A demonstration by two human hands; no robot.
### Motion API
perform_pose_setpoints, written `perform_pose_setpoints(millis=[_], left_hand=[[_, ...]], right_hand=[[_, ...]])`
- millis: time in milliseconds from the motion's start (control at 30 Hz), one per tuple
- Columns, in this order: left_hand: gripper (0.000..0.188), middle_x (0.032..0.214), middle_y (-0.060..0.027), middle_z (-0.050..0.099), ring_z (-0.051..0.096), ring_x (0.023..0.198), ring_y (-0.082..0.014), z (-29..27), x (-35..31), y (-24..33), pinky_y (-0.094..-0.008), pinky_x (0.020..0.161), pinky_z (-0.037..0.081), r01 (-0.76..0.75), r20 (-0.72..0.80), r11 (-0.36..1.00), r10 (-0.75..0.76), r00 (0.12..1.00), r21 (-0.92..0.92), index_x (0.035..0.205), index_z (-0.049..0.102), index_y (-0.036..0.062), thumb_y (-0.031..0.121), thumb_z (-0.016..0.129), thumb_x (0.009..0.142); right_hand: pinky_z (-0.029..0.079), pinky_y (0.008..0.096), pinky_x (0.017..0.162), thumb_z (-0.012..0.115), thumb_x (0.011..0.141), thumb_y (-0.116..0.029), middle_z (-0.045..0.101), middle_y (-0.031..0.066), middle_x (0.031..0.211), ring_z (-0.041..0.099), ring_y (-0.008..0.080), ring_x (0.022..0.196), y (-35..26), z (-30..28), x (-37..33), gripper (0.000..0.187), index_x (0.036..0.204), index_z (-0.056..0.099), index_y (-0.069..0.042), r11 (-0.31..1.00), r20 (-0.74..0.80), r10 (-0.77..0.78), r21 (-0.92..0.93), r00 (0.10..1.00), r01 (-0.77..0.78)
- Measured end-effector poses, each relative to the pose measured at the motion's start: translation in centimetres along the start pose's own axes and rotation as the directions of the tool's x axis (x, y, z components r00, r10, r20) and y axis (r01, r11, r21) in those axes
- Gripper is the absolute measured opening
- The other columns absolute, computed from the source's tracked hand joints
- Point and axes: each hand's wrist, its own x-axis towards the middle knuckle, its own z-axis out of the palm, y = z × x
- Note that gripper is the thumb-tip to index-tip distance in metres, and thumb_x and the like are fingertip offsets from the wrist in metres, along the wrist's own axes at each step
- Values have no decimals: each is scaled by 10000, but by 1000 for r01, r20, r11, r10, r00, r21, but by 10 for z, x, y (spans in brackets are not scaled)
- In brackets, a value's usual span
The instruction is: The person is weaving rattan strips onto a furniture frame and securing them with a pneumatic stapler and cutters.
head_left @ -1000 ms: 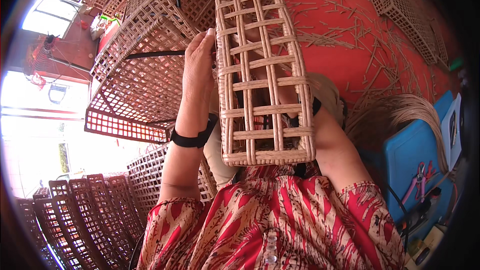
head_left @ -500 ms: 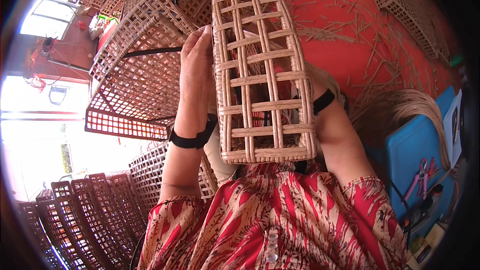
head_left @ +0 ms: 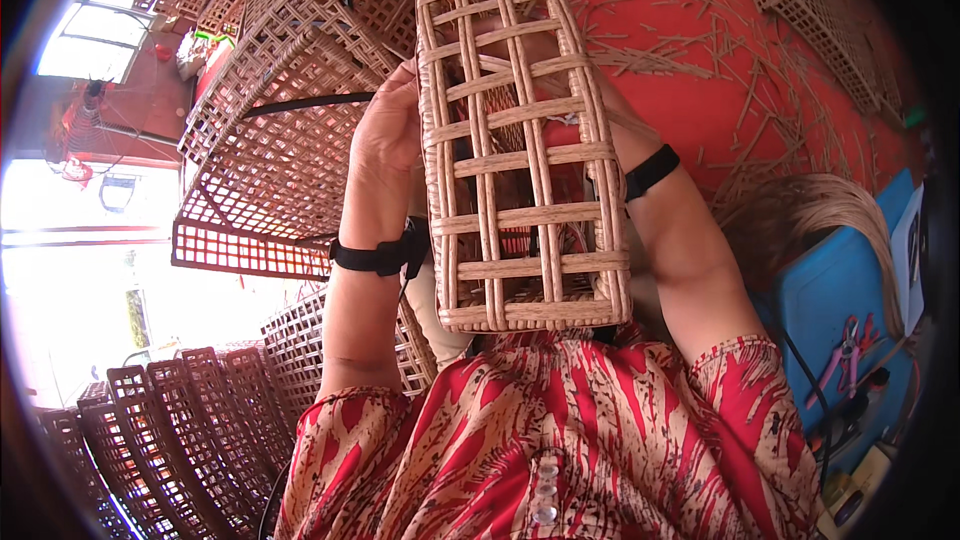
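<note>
One red floor (head_left: 665, 105) spreads over the upper right of the frame, and one large woven basket (head_left: 270, 155) fills much of the upper left, with more latticework crowded above it. The person's patterned red and tan shirt (head_left: 440, 460) spans the bottom centre. One narrow lattice basket (head_left: 525, 216) stands at upper centre, its near end just above the shirt and its far end cut by the top edge. At lower left at least five curved lattice panels (head_left: 180, 400) stand in a row; another woven basket (head_left: 815, 25) lies at upper right. One blue board (head_left: 815, 310) sits at right, beside one bundle of tan strands (head_left: 830, 202) and a pale panel (head_left: 910, 270) whose dark marks are too small to read. Of the two hands, the left hand (head_left: 385, 130) touches the narrow basket's left edge, fingers bent and partly hidden, so whether it grasps cannot be told; the right hand (head_left: 543, 46) shows only through the lattice, and how far open it is cannot be told. Two black wristbands (head_left: 652, 172) circle the wrists, one each. One pair of pink-handled cutters (head_left: 848, 355) lies on the board; offcuts (head_left: 650, 62), too many to count, litter the floor.
</note>
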Motion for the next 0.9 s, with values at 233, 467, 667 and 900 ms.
perform_pose_setpoints(millis=[233,467,667,900], left_hand=[[235,1082,-150,651,674,915,-200,-5,0,1,-327,824,584,23,70,999,-21,997,-24,1168,543,-36,-13,486,941],[170,1018,-139,650,669,879,-203,-2,4,3,-330,801,581,12,-131,999,-8,991,33,1091,549,-34,-7,510,928],[101,958,-139,654,672,820,-189,28,-2,1,-331,755,592,-56,-236,970,113,965,236,1022,548,-27,-17,510,929],[91,913,-142,660,678,752,-180,24,-1,-1,-301,687,600,-97,-220,970,147,964,221,1013,550,-35,-26,516,930]], right_hand=[[539,331,755,493,984,-291,593,83,1124,604,172,927,0,-2,1,347,1230,555,-54,1000,0,-6,4,1000,6],[541,328,741,490,985,-289,598,84,1108,609,172,908,8,0,-4,345,1225,555,-51,999,-11,-9,31,1000,10],[543,326,729,487,986,-288,602,85,1094,613,172,892,18,4,-4,343,1221,556,-48,998,-19,-19,62,1000,20],[545,323,715,483,988,-287,607,86,1077,617,171,874,24,8,-10,341,1216,556,-44,996,-39,-32,78,999,35]])
